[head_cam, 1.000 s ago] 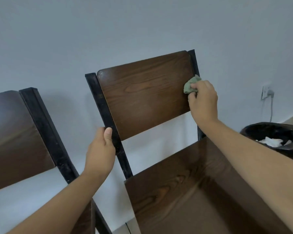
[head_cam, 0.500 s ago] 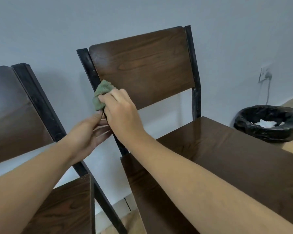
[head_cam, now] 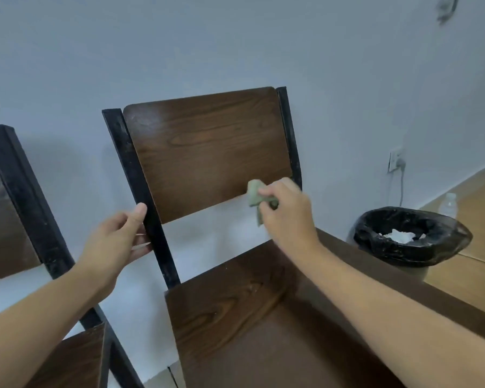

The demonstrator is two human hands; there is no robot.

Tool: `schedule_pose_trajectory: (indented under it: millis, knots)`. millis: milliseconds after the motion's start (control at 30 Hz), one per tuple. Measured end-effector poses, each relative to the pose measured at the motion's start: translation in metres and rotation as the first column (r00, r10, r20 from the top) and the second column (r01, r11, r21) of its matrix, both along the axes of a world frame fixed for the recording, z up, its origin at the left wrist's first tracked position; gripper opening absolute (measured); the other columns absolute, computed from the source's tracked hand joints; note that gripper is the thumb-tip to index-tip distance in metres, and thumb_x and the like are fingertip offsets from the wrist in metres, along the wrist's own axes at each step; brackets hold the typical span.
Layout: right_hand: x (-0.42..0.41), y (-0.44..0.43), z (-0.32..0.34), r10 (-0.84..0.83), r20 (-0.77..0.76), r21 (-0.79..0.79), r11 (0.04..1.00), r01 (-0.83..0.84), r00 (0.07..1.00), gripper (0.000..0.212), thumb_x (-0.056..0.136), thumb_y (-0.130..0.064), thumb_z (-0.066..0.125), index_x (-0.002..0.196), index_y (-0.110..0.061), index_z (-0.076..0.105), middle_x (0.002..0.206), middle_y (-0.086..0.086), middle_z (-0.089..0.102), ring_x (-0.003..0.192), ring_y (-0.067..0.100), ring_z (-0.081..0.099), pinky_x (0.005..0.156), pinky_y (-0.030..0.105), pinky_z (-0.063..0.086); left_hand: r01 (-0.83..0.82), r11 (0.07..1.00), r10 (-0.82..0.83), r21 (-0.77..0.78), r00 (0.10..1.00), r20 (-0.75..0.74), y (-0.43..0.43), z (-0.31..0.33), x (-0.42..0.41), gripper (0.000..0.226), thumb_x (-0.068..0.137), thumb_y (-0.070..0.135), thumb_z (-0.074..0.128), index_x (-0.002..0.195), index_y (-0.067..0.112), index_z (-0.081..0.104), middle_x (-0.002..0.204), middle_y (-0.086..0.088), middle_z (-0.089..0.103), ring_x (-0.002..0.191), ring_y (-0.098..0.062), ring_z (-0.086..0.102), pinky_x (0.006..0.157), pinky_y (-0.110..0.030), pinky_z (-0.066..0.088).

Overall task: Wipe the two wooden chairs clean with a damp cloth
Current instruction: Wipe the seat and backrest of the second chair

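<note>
Right hand (head_cam: 287, 212), fingers pinched tight on the green cloth (head_cam: 254, 198), at the bottom right corner of the chair back (head_cam: 207, 152). Left hand (head_cam: 118, 239) curled around the black post (head_cam: 140, 191) beside the chair back (good for keeping it steady). Best to press flat and rub along the bottom edge slowly, without skipping the corners.

The second chair (head_cam: 17, 208) is cut off at the left edge, most of its back unseen. The cloth (head_cam: 254, 196) is half buried in the right hand (head_cam: 287, 217). The left hand (head_cam: 115, 242) hides its fingertips behind the black post (head_cam: 140, 191).
</note>
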State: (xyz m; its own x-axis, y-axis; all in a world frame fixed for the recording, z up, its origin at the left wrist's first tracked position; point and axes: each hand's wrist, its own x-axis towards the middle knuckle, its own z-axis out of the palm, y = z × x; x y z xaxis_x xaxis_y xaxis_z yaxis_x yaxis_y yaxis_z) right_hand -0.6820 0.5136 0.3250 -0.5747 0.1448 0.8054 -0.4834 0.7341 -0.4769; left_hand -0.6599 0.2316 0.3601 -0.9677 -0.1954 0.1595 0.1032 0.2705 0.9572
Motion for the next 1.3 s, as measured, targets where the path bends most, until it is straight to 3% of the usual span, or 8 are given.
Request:
schedule_pose_trajectory:
  millis: [167, 367, 533, 700, 800, 867, 967, 1300]
  knots:
    - [-0.074, 0.07, 0.09, -0.239, -0.054, -0.208, 0.952, 0.223, 0.969, 0.027, 0.083, 0.005, 0.055, 0.098, -0.007, 0.074, 0.104, 0.007, 0.066, 0.097, 0.022, 0.064, 0.085, 0.02, 0.046, -0.045, 0.999, 0.044, -0.005, 0.996, -0.083, 0.004, -0.007, -0.004, 0.04, 0.1, 0.047, 0.049, 0.105, 0.011, 0.067, 0.099, -0.005, 0.075, 0.093, -0.019, 0.073, 0.085, -0.036, 0.059]
    - [-0.109, 0.071, 0.094, -0.204, -0.127, -0.005, 0.979, 0.205, 0.971, 0.038, 0.087, 0.006, 0.043, 0.106, -0.012, 0.071, 0.089, 0.011, 0.062, 0.083, 0.022, 0.056, 0.074, 0.031, 0.049, -0.044, 0.999, 0.042, -0.02, 0.994, -0.1, 0.006, -0.009, -0.005, 0.033, 0.1, 0.045, 0.048, 0.103, 0.018, 0.067, 0.1, -0.002, 0.075, 0.094, -0.017, 0.073, 0.083, -0.032, 0.058]
    - [-0.082, 0.084, 0.018, -0.203, 0.064, 0.185, 0.964, 0.188, 0.977, 0.032, 0.098, -0.007, 0.045, 0.125, -0.006, 0.063, 0.115, 0.017, 0.06, 0.101, 0.03, 0.055, 0.084, 0.032, 0.04, -0.02, 1.0, 0.019, -0.003, 0.994, -0.106, 0.001, -0.013, -0.006, 0.032, 0.098, 0.048, 0.05, 0.101, 0.022, 0.068, 0.088, 0.002, 0.077, 0.082, -0.008, 0.076, 0.07, -0.02, 0.06]
    - [-0.057, 0.097, -0.037, -0.33, 0.068, 0.71, 0.679, 0.187, 0.941, 0.041, 0.104, -0.035, 0.031, 0.125, -0.015, 0.059, 0.113, 0.003, 0.055, 0.099, 0.022, 0.052, 0.079, 0.035, 0.043, -0.02, 1.0, 0.022, 0.022, 0.993, -0.114, 0.003, -0.015, -0.008, 0.036, 0.099, 0.047, 0.049, 0.105, 0.016, 0.067, 0.097, -0.006, 0.074, 0.091, -0.019, 0.073, 0.08, -0.03, 0.059]
    - [-0.055, 0.083, -0.029, -0.344, 0.134, 0.756, 0.642, 0.128, 0.93, 0.043, 0.073, -0.004, 0.082, 0.113, 0.0, 0.066, 0.102, 0.015, 0.06, 0.09, 0.032, 0.06, 0.065, 0.04, 0.054, -0.01, 0.999, 0.014, 0.036, 0.993, -0.115, 0.002, -0.014, -0.007, 0.035, 0.098, 0.047, 0.05, 0.102, 0.018, 0.067, 0.097, -0.006, 0.074, 0.086, -0.018, 0.075, 0.079, -0.029, 0.059]
    - [-0.063, 0.079, -0.016, -0.33, 0.03, 0.839, 0.521, 0.156, 0.943, 0.057, 0.049, 0.01, 0.09, 0.102, 0.004, 0.07, 0.093, 0.017, 0.062, 0.084, 0.03, 0.062, 0.057, 0.033, 0.054, -0.019, 0.999, 0.022, 0.031, 0.993, -0.117, 0.001, -0.015, -0.007, 0.035, 0.098, 0.047, 0.05, 0.103, 0.018, 0.068, 0.095, -0.003, 0.075, 0.082, -0.012, 0.076, 0.072, -0.023, 0.059]
    - [-0.07, 0.069, 0.003, -0.392, -0.028, 0.855, 0.467, 0.225, 0.92, 0.038, 0.048, 0.018, 0.086, 0.079, 0.003, 0.069, 0.077, 0.013, 0.054, 0.068, 0.025, 0.053, 0.049, 0.029, 0.039, -0.018, 0.999, 0.023, 0.044, 0.994, -0.109, -0.002, -0.018, -0.01, 0.038, 0.097, 0.049, 0.052, 0.106, 0.016, 0.069, 0.096, -0.003, 0.076, 0.085, -0.013, 0.077, 0.074, -0.023, 0.059]
    - [-0.065, 0.023, -0.017, -0.658, -0.017, 0.963, 0.191, 0.188, 0.753, 0.022, 0.085, 0.005, 0.07, 0.107, 0.0, 0.069, 0.108, 0.02, 0.057, 0.101, 0.031, 0.057, 0.09, 0.039, 0.054, 0.026, 0.996, -0.017, 0.084, 0.994, -0.104, -0.006, -0.019, -0.012, 0.041, 0.097, 0.049, 0.054, 0.105, 0.012, 0.069, 0.094, -0.004, 0.078, 0.087, -0.015, 0.076, 0.075, -0.023, 0.062]
